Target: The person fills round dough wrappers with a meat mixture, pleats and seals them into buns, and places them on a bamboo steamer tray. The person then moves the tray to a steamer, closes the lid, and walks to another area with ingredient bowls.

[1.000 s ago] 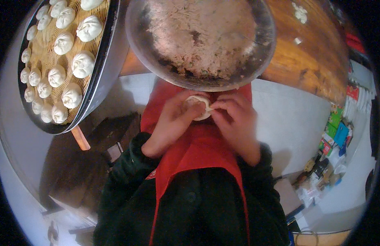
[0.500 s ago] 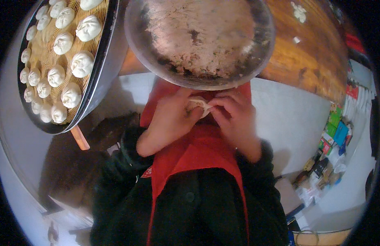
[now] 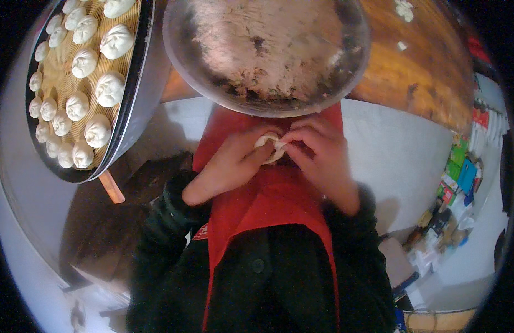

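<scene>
Between my two hands, in front of the red apron (image 3: 257,200), is a small round bun (image 3: 275,154) of pale dough, partly hidden by my fingers. My left hand (image 3: 237,158) cups it from the left, its thumb pressed at the top. At the bun's right edge, the thumb and fingers of my right hand (image 3: 318,152) pinch the dough. Just beyond my hands stands a large metal bowl (image 3: 212,95) of pinkish minced filling (image 3: 268,50) with dark green flecks.
To the left, a round steamer (image 3: 119,125) with a woven mat carries several pleated buns (image 3: 110,89); a wooden handle (image 3: 111,187) juts from below it. The wooden table (image 3: 418,72) at the right bears small dough pieces (image 3: 404,10). Assorted packages (image 3: 459,172) lie farther right.
Both hands stay on the bun, and slightly more of its pale dough shows between them. The whole view has shifted a little.
</scene>
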{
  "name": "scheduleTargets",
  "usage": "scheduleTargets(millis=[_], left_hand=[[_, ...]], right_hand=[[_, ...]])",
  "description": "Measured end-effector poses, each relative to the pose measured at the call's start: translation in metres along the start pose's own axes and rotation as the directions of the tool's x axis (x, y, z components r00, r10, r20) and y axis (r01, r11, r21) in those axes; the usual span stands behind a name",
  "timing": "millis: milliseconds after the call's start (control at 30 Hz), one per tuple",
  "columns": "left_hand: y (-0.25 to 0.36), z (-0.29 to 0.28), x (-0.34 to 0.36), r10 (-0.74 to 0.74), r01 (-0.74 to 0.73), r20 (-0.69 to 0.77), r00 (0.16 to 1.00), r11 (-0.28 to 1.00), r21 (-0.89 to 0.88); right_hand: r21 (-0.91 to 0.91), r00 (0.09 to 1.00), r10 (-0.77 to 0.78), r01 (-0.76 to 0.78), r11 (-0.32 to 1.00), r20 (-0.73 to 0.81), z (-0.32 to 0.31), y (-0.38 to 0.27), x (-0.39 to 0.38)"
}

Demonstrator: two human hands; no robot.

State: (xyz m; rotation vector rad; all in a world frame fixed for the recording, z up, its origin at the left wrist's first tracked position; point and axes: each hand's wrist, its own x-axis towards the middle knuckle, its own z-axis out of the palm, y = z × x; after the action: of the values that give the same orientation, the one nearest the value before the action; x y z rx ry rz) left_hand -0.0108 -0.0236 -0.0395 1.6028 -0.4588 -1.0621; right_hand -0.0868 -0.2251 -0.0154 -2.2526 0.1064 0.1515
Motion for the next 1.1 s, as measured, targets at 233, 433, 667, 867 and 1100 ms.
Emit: scheduleTargets(millis=[233, 433, 667, 867, 1100], left_hand=[[0.007, -0.005, 0.009, 0.175, -0.173, 0.003, 0.985, 0.972, 0.156], [-0.001, 0.011, -0.004, -0.095, 0.055, -0.069, 0.993, 0.897, -0.438], [-0.01, 0.003, -0.001, -0.142, 0.142, 0.033, 0.989, 0.885, -0.444], [-0.002, -0.008, -0.004, -0.128, 0.159, 0.106, 0.986, 0.909, -0.384], [-0.007, -0.022, -0.004, -0.224, 0.288, 0.271, 0.936, 0.931, -0.224]], right_hand=[[-0.054, 0.999, -0.042, 0.041, 0.998, -0.017, 0.003, 0.003, 0.002], [0.009, 0.998, -0.001, 0.001, 1.0, -0.067, 0.006, 0.002, 0.006], [-0.046, 0.998, 0.025, -0.028, 0.999, -0.06, 0.009, -0.004, 0.01], [-0.109, 0.997, -0.066, 0.063, 0.992, -0.026, 0.011, -0.008, 0.011], [-0.194, 0.984, -0.175, 0.175, 0.965, 0.016, 0.019, -0.021, 0.003]])
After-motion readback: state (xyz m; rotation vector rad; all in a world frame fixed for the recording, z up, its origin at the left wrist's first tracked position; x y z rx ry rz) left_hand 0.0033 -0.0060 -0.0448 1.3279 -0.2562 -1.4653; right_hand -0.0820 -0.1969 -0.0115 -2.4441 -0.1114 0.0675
